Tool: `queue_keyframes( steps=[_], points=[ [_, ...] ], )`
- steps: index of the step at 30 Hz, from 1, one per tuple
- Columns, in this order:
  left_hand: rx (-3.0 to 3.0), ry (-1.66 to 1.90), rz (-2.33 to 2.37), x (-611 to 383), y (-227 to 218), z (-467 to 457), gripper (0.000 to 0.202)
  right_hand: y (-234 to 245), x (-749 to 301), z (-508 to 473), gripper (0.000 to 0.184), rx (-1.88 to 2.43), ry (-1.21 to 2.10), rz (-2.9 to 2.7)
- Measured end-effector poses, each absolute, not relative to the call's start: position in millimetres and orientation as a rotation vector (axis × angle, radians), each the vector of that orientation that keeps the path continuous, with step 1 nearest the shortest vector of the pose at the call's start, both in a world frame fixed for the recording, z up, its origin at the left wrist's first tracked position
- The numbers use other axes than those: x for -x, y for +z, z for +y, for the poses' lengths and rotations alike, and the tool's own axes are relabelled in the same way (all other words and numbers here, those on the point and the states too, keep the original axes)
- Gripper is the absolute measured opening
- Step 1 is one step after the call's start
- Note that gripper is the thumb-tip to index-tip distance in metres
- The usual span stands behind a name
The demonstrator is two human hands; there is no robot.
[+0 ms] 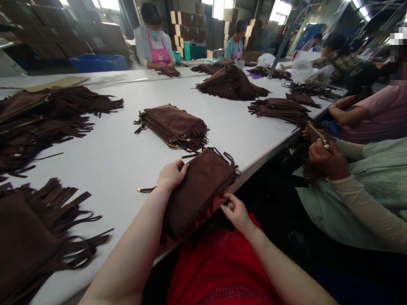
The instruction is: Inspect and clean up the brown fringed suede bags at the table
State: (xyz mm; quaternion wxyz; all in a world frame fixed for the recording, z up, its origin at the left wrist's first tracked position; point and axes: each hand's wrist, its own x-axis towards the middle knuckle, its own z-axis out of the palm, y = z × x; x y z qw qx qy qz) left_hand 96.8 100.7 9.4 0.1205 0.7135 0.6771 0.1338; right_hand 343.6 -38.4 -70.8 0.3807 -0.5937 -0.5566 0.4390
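Observation:
A brown suede fringed bag (200, 186) lies at the near edge of the white table (104, 161), partly hanging over my red-clothed lap. My left hand (171, 174) rests on the bag's left end, fingers curled over its edge and gripping it. My right hand (235, 210) is at the bag's lower right edge, fingers bent and pinching the edge near the zip. A thin strap end with a metal tip (144, 189) pokes out to the left of the bag.
A stack of finished fringed bags (174, 127) sits just beyond. More piles lie at the left (41, 114), near left (34, 237) and far right (230, 82). A person's hands (324, 159) work on a bag to my right. Other people sit around the table.

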Motion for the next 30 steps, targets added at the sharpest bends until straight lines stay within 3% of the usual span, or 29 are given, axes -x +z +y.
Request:
queue_keyframes(
  steps=[6,17,23,30],
  points=[
    [-2.097,0.405,1.966,-96.0,11.0,98.4,0.040,-39.3,-315.5,-17.1,0.031,1.314,1.670,-1.377],
    [-2.093,0.369,1.962,-97.2,15.7,97.8,0.037,-48.0,-305.1,-17.8,0.008,1.695,1.418,-1.666],
    [-2.217,0.318,1.953,-99.2,14.2,96.0,0.037,-75.9,-308.9,-45.6,0.017,1.831,1.482,-1.875],
    [-2.461,0.140,1.776,-100.4,15.5,95.0,0.037,-99.5,-328.3,-66.9,0.012,1.925,1.391,-1.941]
  ],
)
